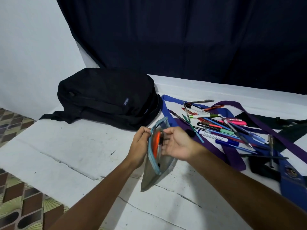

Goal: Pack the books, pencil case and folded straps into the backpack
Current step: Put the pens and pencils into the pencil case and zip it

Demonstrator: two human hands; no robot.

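My left hand point(139, 143) pinches the grey translucent mesh-cloth pencil case point(153, 170) by its light-blue zip tape. The black backpack point(106, 97) is matt woven cloth. The loose pens point(221, 128) are glossy plastic. The white table covering point(66, 146) is matt and scuffed.

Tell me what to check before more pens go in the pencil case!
1. Pencil case open: ok, the zip gapes wide.
2. Left hand holds the rim: ok, it pinches the blue edge.
3. Right hand free for the next pen: not ok, its fingers are at the opening with the orange pen.
4. Pens within reach: ok, piled just right of the case.
5. Straps folded: not ok, the purple strap lies loose under the pens.
6. Backpack open: cannot tell.
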